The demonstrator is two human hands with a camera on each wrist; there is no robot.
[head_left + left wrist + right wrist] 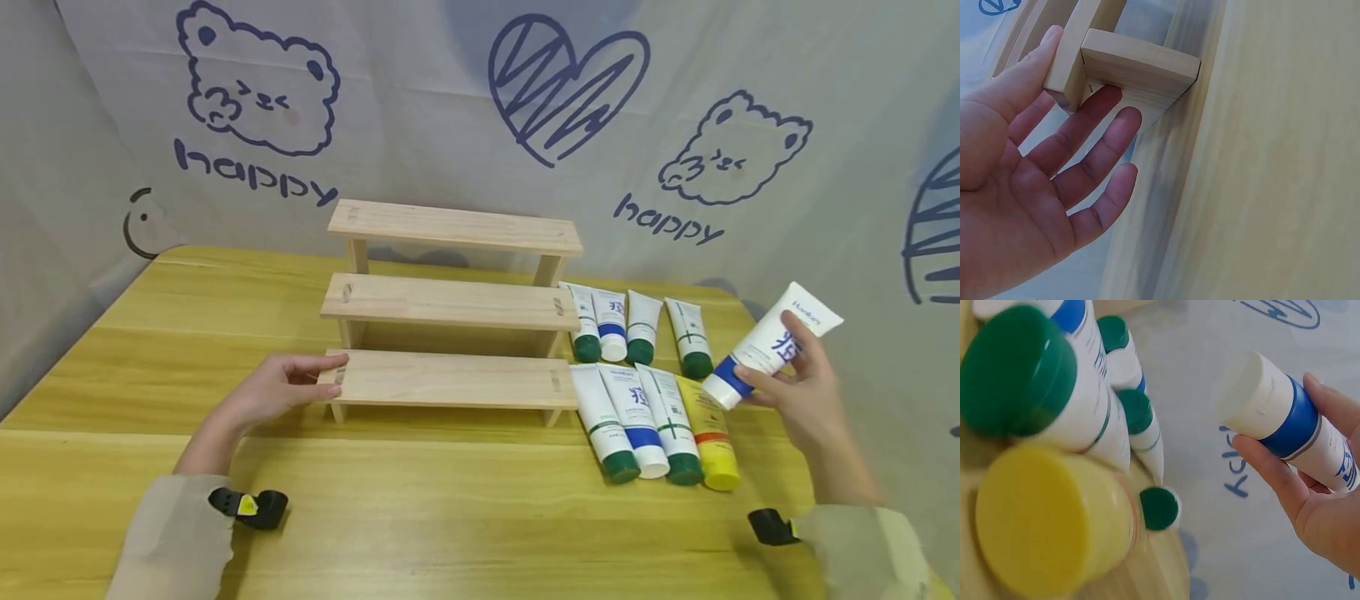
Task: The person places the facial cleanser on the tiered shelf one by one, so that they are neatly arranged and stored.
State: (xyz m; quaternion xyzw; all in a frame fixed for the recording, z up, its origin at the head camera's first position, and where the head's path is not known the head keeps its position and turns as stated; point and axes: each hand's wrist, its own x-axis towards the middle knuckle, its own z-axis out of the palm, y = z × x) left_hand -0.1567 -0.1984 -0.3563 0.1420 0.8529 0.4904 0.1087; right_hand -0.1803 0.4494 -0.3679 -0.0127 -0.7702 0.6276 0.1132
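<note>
A three-tier wooden display stand [450, 379] stands on the table, and my left hand [281, 392] pinches the left end of its lowest board. In the left wrist view the thumb lies on one face of that board [1075, 62], with the fingers [1100, 159] on the other side. My right hand [806, 383] holds a white squeeze tube [765, 337] with a blue band, tilted in the air over the table's right side. Its white cap [1260, 394] points down and left. Below it lies a yellow tube [708, 433], apart from the held one.
Right of the stand, white tubes lie in two rows, several with green caps [621, 467], others with blue bands [645, 437]. One green-capped tube [688, 333] lies apart at the back right. Behind the wooden table [450, 517] hangs a printed white cloth [420, 100].
</note>
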